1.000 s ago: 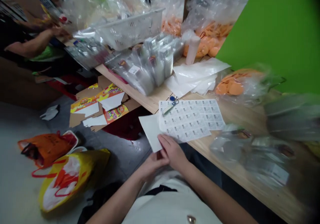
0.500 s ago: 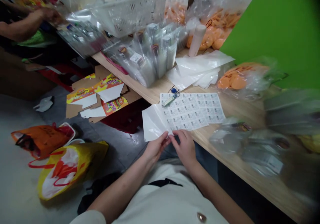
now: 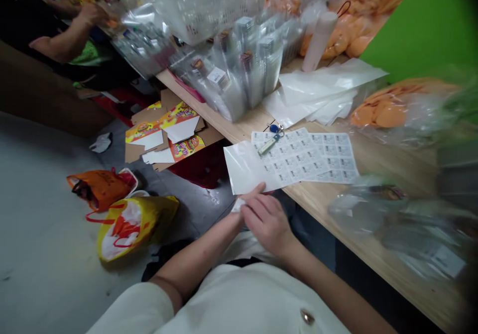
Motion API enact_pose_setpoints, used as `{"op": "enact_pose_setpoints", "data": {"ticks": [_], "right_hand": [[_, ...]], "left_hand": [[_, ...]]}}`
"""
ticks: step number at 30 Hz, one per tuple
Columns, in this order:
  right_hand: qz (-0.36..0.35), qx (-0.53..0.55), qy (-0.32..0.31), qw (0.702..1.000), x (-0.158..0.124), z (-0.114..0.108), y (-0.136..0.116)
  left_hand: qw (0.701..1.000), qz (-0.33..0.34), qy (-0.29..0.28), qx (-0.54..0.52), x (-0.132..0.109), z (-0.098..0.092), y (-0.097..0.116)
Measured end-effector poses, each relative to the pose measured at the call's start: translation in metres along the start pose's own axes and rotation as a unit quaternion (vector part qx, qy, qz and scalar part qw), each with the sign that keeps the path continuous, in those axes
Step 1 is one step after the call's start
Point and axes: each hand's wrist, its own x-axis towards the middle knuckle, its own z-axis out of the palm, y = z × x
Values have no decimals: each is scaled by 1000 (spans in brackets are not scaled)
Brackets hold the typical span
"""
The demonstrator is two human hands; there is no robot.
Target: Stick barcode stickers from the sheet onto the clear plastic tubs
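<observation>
My left hand (image 3: pixel 256 190) grips the near edge of a sheet of labels, thumb on top. The sheet's peeled, glossy white backing (image 3: pixel 242 167) sticks out past the table edge. Printed labels (image 3: pixel 295 157) cover the rest of it, and a second label sheet (image 3: pixel 339 157) lies partly beneath on the right. My right hand (image 3: pixel 267 219) crosses over my left, its fingers closed at a small white label (image 3: pixel 238 205) lying against my left wrist. A key ring (image 3: pixel 272 140) with a blue fob rests on the labels.
Packed clear plastic bags (image 3: pixel 239 75) stand behind, below a white basket (image 3: pixel 209 10). White sheets (image 3: pixel 324 92), a pale bottle (image 3: pixel 319 40) and bagged orange pieces (image 3: pixel 392 107) are on the table. Flattened cartons (image 3: pixel 168 132) and a yellow bag (image 3: pixel 138 227) sit left; a co-worker's arm (image 3: pixel 70 35) is beyond.
My right hand has moved from the sheet's near edge to my left wrist, where a white label now shows. My left hand still holds the sheet. The view has shifted.
</observation>
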Motion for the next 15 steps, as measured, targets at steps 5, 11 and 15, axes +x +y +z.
{"op": "enact_pose_setpoints", "data": {"ticks": [5,11,15], "right_hand": [[150,31,54,987,9,-8,19],[287,28,41,957,25,0,67],[343,85,32,935,24,-1,74]], "left_hand": [[995,2,38,-93,-6,-4,3],[987,-13,35,-157,-8,3,7],[984,-27,60,-165,-7,3,10]]}}
